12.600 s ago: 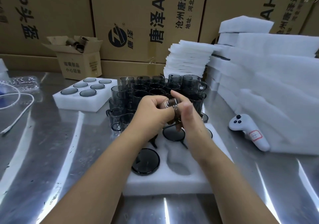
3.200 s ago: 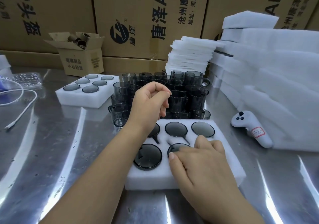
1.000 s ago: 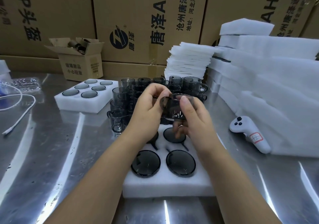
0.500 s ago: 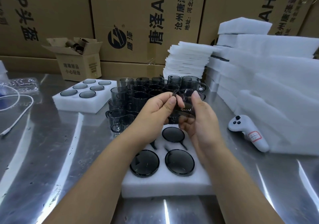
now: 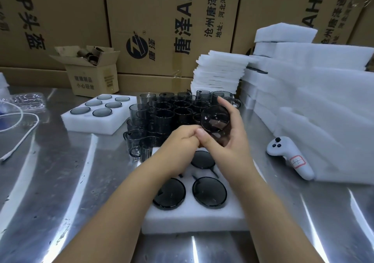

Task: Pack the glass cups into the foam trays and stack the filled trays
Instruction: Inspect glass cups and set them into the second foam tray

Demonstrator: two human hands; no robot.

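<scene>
Steel table (image 5: 60,181) — right hand (image 5: 228,141) round glass cup (image 5: 215,119), over foam tray (image 5: 194,220) edge

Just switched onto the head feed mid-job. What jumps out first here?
The eye lands on the smoky glass cup held up in the right hand at centre, tilted toward the camera, with the left hand curled close beside it. Just below lies the near foam tray with three packed cups showing, and behind the hands stands a dense cluster of loose cups. White foam stacks fill the right side.
</scene>
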